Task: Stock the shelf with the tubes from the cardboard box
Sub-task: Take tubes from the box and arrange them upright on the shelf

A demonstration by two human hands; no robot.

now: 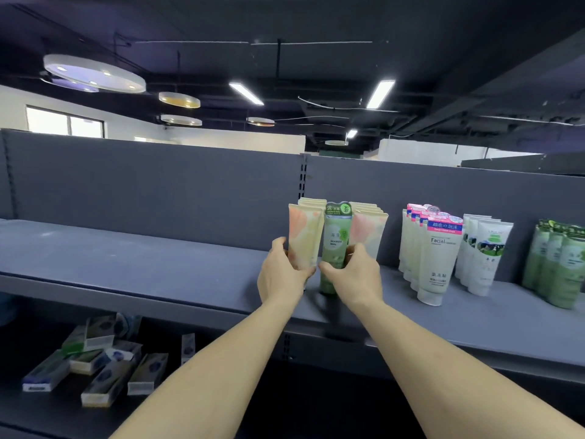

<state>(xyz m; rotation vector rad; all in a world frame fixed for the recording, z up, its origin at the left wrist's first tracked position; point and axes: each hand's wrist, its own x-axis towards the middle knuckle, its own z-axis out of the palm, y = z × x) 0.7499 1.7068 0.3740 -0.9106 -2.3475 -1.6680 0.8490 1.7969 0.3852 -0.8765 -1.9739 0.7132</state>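
On the grey shelf [142,264] stand two rows of cream tubes with peach patches. My left hand [281,274] grips the front tube of the left row [304,239] near its base. A green tube [335,245] stands upright between the two rows, and my right hand [354,274] holds its lower part. The right cream row [368,229] is just behind my right hand. The cardboard box is out of view.
Further right on the same shelf stand white tubes with pink tops [437,255], white tubes with a green picture [484,251] and green tubes [560,264]. The lower shelf at left holds several scattered toothpaste cartons [104,359]. A grey back panel [158,185] closes the shelf behind.
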